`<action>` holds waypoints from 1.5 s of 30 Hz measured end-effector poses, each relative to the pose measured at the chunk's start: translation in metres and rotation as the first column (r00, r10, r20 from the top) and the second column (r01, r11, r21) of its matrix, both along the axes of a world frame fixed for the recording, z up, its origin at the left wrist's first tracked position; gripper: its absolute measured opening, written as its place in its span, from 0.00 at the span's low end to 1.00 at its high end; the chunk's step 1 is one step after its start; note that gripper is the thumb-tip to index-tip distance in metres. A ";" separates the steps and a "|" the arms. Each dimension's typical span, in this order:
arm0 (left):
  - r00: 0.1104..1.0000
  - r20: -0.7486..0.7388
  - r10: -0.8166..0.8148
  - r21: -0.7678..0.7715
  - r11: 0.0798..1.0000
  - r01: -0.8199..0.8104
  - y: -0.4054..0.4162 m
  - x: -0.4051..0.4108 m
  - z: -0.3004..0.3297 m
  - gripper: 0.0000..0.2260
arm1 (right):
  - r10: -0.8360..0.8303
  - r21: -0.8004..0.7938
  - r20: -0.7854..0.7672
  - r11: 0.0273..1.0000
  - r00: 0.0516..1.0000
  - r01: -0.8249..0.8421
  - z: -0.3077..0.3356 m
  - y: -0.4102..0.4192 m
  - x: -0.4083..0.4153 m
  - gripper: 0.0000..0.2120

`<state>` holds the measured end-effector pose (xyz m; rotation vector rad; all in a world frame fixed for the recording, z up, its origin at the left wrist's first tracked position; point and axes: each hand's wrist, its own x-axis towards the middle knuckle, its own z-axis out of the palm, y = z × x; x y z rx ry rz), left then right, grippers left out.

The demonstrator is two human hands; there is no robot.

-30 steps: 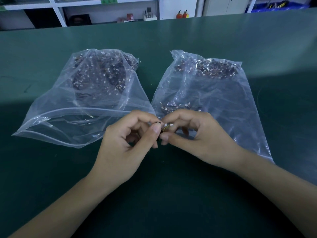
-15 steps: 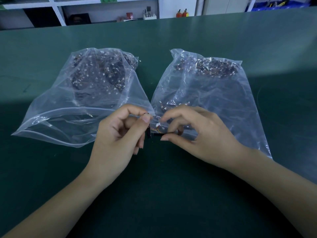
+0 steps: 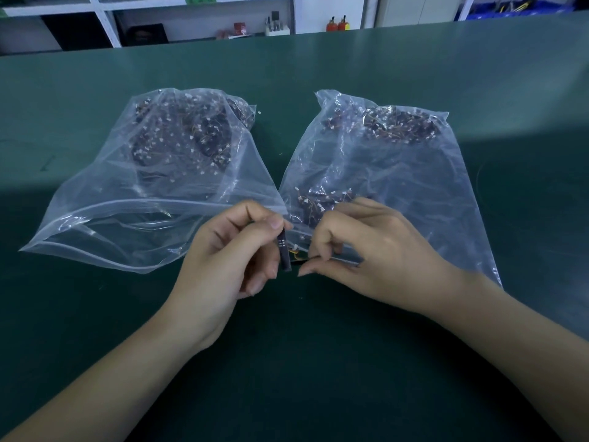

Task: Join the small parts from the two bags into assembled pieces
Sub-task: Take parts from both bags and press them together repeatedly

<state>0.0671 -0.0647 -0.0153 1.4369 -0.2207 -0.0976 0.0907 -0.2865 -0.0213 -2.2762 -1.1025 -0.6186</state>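
Two clear zip bags lie side by side on the green table (image 3: 318,362), each holding several small dark parts with white connectors. The left bag (image 3: 105,199) gapes open toward me; the right bag (image 3: 439,186) lies flatter. My left hand (image 3: 223,260) pinches a small dark strip-shaped part (image 3: 284,250) upright between thumb and forefinger. My right hand (image 3: 366,250), fingers curled, pinches the thin wire with a white connector (image 3: 295,250) that runs to that strip. Both hands meet just in front of the gap between the bags.
Behind the table's far edge stand white shelves (image 3: 105,23) with small items, and two red bottles (image 3: 338,23). Blue bins (image 3: 522,8) sit at the far right. A tiny white part (image 3: 259,112) lies loose beside the left bag.
The hands have drawn slightly apart. The dark strip, hidden between the fingertips a second ago, now hangs in full view from my left hand with the wire stretched toward my right.
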 end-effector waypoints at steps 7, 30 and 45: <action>0.983 -0.129 -0.129 -0.090 0.989 0.118 0.004 0.003 0.001 0.08 | 0.029 -0.024 0.011 0.999 1.000 -0.029 -0.003 0.001 -0.001 0.15; 0.985 -0.002 -0.173 -0.101 0.980 0.172 0.004 -0.002 0.013 0.15 | -0.005 -0.061 -0.214 0.998 0.977 -0.008 -0.003 0.005 -0.008 0.12; 0.917 0.341 -0.209 0.432 0.901 0.045 0.006 -0.004 -0.006 0.06 | 0.189 0.416 -0.654 0.899 0.732 0.140 0.006 0.009 -0.011 0.19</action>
